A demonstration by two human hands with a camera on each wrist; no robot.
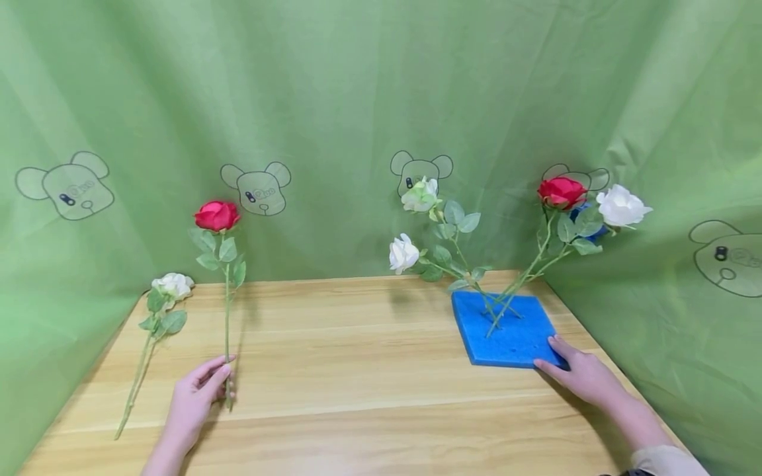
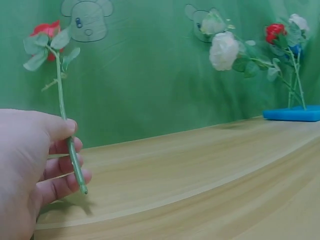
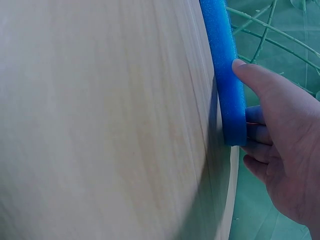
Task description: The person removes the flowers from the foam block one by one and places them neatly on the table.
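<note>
My left hand (image 1: pixel 199 396) pinches the lower stem of a red rose (image 1: pixel 217 215), which stands upright above the table. In the left wrist view the thumb presses the stem (image 2: pixel 62 102) against the fingers, and its cut end sticks out below. My right hand (image 1: pixel 586 377) grips the near right corner of a blue foam pad (image 1: pixel 506 350). From the right wrist, the thumb lies on the pad's edge (image 3: pixel 225 75) with the fingers around its side. Several flowers stand tilted in the pad, among them a red rose (image 1: pixel 562 193) and white roses (image 1: pixel 622 205).
A white rose (image 1: pixel 172 286) lies on the wooden table (image 1: pixel 333 370), left of my left hand. Green curtains (image 1: pixel 333 132) with bear-face prints enclose the back and sides. Something blue (image 1: pixel 589 221) shows behind the leaves at the right.
</note>
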